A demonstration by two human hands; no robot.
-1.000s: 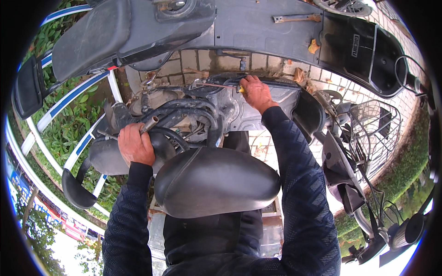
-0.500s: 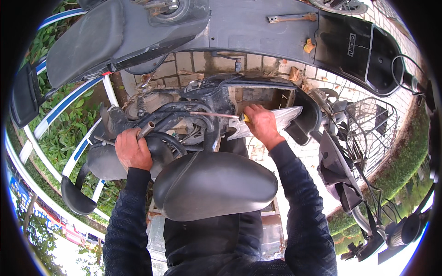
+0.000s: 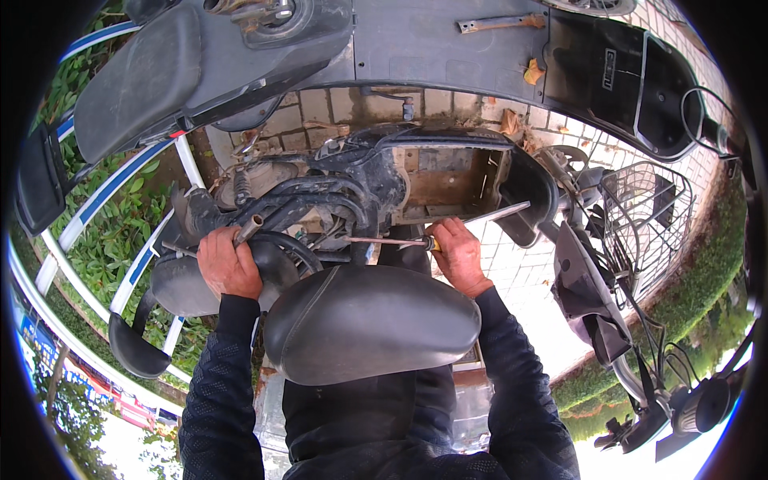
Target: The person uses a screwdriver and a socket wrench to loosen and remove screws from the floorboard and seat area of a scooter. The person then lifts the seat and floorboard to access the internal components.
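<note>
2 hands on the stripped scooter, well apart.

Nearest, the black seat (image 3: 372, 320) sits between both wrists. Left hand (image 3: 228, 264) is clamped on the dark frame tube (image 3: 276, 216); right hand (image 3: 458, 254) grips a screwdriver (image 3: 384, 240), shaft pointing left. Just beyond the right hand, the open battery tray (image 3: 448, 172); farther, another scooter's grey body (image 3: 416, 40).

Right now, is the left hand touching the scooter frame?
Touching: the head view shows the left hand wrapped over a dark frame tube of the scooter.
</note>
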